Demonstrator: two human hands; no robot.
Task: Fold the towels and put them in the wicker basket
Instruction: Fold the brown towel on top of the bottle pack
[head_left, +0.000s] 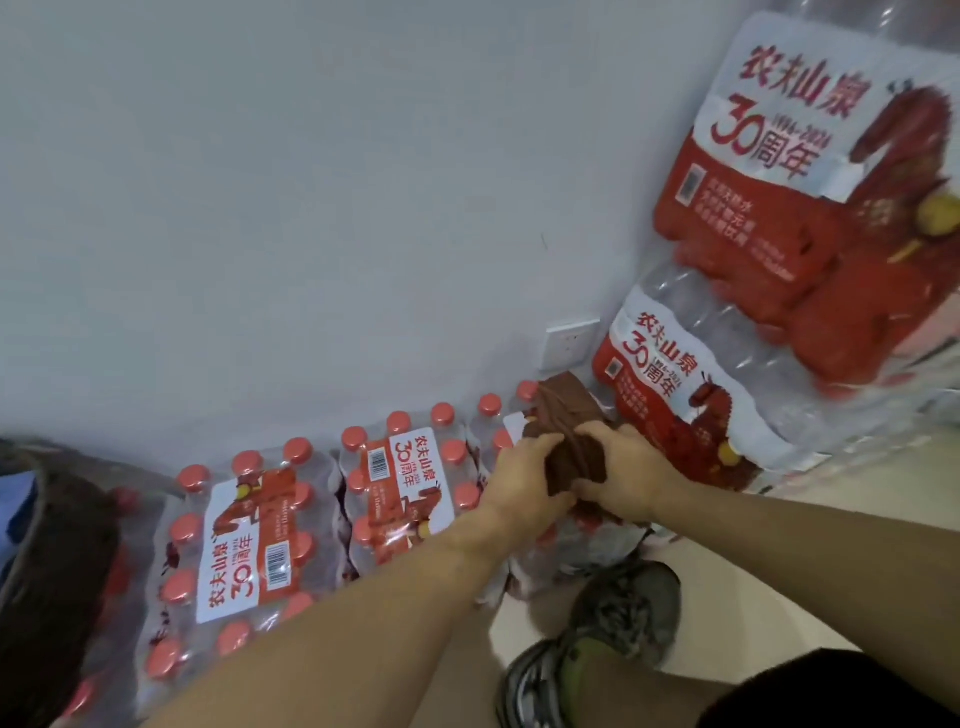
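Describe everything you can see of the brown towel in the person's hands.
The brown towel is soft cloth, bunched into a creased, roughly folded bundle. The left hand and right hand grip it from either side, thumbs on top. It sits over shrink-wrapped packs of red-capped water bottles near the wall. Its underside is hidden.

A storeroom corner: shrink-wrapped water bottle packs (400, 488) stacked along a bare wall (311, 208).
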